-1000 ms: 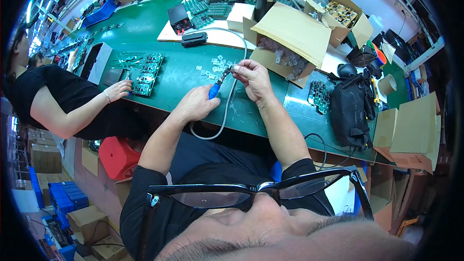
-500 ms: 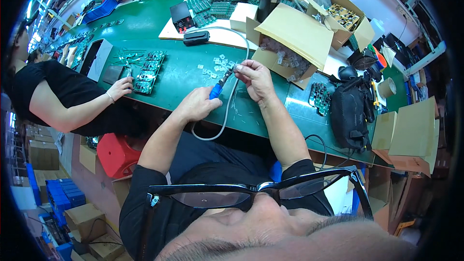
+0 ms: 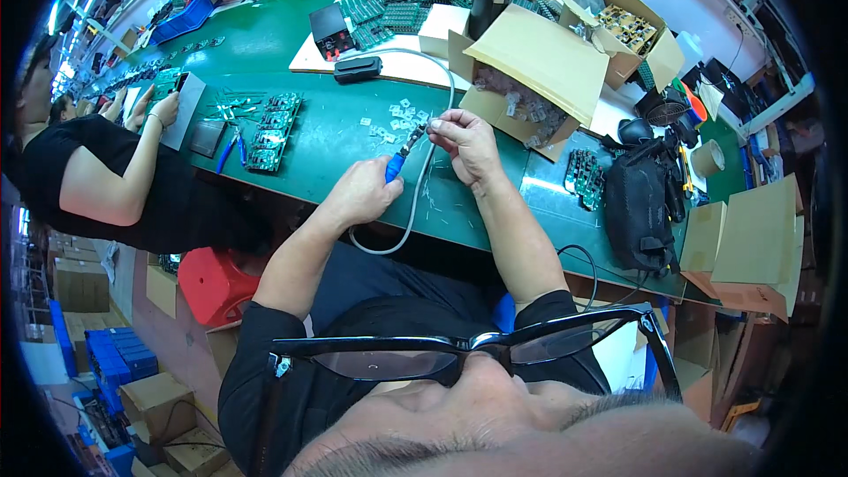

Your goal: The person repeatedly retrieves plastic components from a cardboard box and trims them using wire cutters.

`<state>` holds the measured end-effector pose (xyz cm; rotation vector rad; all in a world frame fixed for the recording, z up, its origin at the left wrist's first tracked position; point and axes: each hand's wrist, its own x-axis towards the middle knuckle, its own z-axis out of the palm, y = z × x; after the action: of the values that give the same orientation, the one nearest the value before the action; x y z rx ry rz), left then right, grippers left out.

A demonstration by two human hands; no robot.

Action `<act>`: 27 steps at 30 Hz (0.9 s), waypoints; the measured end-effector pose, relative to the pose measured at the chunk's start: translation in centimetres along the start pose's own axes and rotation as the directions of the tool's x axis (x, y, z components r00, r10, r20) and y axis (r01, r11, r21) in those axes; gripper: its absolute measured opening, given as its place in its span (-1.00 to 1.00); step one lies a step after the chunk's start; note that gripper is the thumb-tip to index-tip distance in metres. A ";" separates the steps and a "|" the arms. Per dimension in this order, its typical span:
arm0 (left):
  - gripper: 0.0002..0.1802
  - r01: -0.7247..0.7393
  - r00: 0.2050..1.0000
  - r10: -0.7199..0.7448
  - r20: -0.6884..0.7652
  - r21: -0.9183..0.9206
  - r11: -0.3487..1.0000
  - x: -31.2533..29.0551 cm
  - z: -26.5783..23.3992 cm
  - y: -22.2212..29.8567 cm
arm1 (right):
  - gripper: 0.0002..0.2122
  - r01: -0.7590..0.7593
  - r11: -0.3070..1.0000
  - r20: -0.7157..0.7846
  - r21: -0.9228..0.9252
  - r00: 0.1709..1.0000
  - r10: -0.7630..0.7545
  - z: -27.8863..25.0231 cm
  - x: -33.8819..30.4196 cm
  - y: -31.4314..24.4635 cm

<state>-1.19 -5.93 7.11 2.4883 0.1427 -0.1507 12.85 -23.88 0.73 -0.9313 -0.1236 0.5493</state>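
My left hand (image 3: 360,193) is closed around the blue handle of a corded tool (image 3: 395,166), whose dark metal front points away to the right. At that front end, my right hand (image 3: 465,140) has thumb and fingers pinched together. What they hold there is too small to make out. A grey cable (image 3: 413,214) loops below the hands, passes up behind the right fingers and runs toward the back of the bench. Just beyond the tool lie several small clear plastic pieces (image 3: 382,130), loose on the green bench top (image 3: 340,146).
Left of me a co-worker's hands (image 3: 165,108) hold a circuit board. Blue-handled pliers (image 3: 231,148) lie beside more boards (image 3: 274,132). An open carton (image 3: 539,71) of clear pieces stands at the back right, a black bag (image 3: 638,212) at the right.
My hands and the tool have hardly moved. The co-worker's hand has left the pliers on the bench and gone back to the left, where a circuit board is now held.
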 end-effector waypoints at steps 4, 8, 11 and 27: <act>-0.59 0.049 0.996 -0.047 0.074 -0.027 0.998 0.0 -0.5 0.2 | -0.92 -0.011 1.000 -0.004 0.013 1.000 0.011 0.0 0.0 0.1; -0.56 0.023 0.995 -0.017 0.096 -0.071 0.997 0.1 -0.5 -0.6 | -0.92 -0.008 1.000 -0.007 0.029 1.000 0.009 0.3 -0.1 0.0; -0.57 0.024 0.994 -0.016 0.107 -0.068 0.997 0.0 -0.7 0.1 | -0.90 0.016 0.999 -0.032 0.049 0.999 -0.014 0.5 -0.2 0.0; -0.57 0.017 0.994 -0.013 0.108 -0.035 0.999 0.3 -0.6 0.8 | -0.91 0.044 0.995 0.005 0.092 0.999 -0.045 0.0 -0.1 -0.1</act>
<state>-0.72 -6.16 8.06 2.4377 0.1174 -0.2851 12.80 -23.93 0.80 -0.8355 -0.1246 0.5132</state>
